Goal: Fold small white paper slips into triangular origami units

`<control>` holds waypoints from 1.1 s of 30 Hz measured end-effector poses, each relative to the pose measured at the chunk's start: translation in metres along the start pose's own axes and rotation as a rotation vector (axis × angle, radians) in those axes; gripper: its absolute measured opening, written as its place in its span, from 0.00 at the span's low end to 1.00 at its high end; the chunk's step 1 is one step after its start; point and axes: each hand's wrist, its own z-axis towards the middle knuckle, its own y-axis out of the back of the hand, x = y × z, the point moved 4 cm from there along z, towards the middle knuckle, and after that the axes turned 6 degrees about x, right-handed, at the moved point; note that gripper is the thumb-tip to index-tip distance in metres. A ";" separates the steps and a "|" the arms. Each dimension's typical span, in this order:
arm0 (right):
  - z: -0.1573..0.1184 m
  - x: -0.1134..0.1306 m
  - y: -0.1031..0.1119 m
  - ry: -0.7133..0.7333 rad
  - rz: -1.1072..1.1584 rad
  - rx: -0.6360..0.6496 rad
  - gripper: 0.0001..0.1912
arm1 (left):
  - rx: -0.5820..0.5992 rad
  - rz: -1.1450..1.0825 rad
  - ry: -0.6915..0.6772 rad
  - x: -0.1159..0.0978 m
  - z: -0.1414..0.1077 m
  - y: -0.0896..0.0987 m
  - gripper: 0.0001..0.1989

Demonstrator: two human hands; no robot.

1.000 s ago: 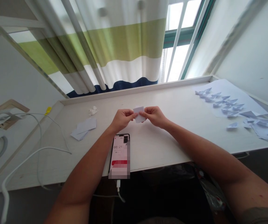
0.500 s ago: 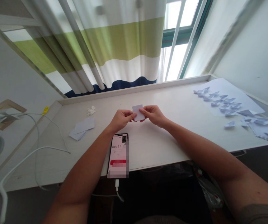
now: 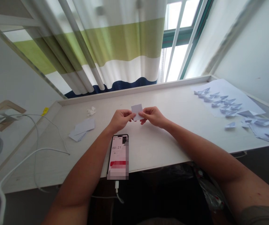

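Note:
A small, nearly square piece of white paper (image 3: 136, 111) is held up over the middle of the white table (image 3: 157, 147). My left hand (image 3: 122, 119) pinches its left edge between thumb and fingers. On the other side, my right hand (image 3: 153, 116) grips the lower right edge, thumb in front. Whether the paper has layers is too small to tell. A phone (image 3: 118, 156) showing a timer lies below my left hand. To the left is a small stack of white paper (image 3: 84, 126).
Several folded paper pieces (image 3: 228, 101) lie on a large white sheet (image 3: 221, 86) at the right, others near a paper stack (image 3: 267, 134). Crumpled tissue (image 3: 91, 111) sits at the left. White cables (image 3: 31, 153) cross the left side. A raised rim (image 3: 134, 91) edges the back.
The paper has shifted slightly left and tilted a little differently. My right hand has moved slightly left with it, and its lower fingers are a bit more apart from the paper.

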 end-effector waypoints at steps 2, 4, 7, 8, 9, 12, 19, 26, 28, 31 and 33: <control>0.000 0.001 0.000 0.008 -0.010 0.013 0.33 | 0.014 -0.005 0.010 -0.001 0.000 -0.001 0.19; 0.000 0.002 0.000 0.015 -0.032 0.019 0.33 | 0.016 -0.027 0.012 -0.002 0.000 -0.002 0.19; -0.001 0.002 -0.002 0.007 -0.057 0.042 0.32 | -0.018 -0.049 -0.014 -0.006 -0.001 -0.002 0.19; -0.001 0.002 -0.003 0.003 -0.057 0.054 0.33 | -0.024 -0.047 -0.023 -0.007 -0.001 -0.002 0.19; -0.002 0.002 -0.004 0.004 -0.050 0.062 0.33 | -0.020 -0.042 -0.026 -0.008 -0.001 -0.002 0.19; -0.001 0.000 -0.004 0.050 0.004 0.045 0.33 | 0.019 -0.048 -0.011 -0.006 -0.001 -0.004 0.19; 0.002 -0.001 0.002 0.090 0.186 0.017 0.25 | -0.053 -0.208 -0.028 -0.001 0.001 -0.002 0.17; -0.001 0.004 0.003 0.048 0.230 0.011 0.16 | -0.017 -0.252 -0.004 -0.005 -0.001 -0.002 0.10; 0.000 0.005 0.002 0.081 0.207 0.025 0.18 | -0.027 -0.201 -0.018 -0.007 -0.002 -0.002 0.11; 0.001 0.004 0.001 0.116 0.173 0.046 0.20 | -0.027 -0.168 -0.038 -0.008 -0.003 -0.003 0.14; 0.001 0.003 0.002 0.119 0.164 0.040 0.22 | -0.017 -0.171 -0.046 -0.008 -0.002 -0.003 0.18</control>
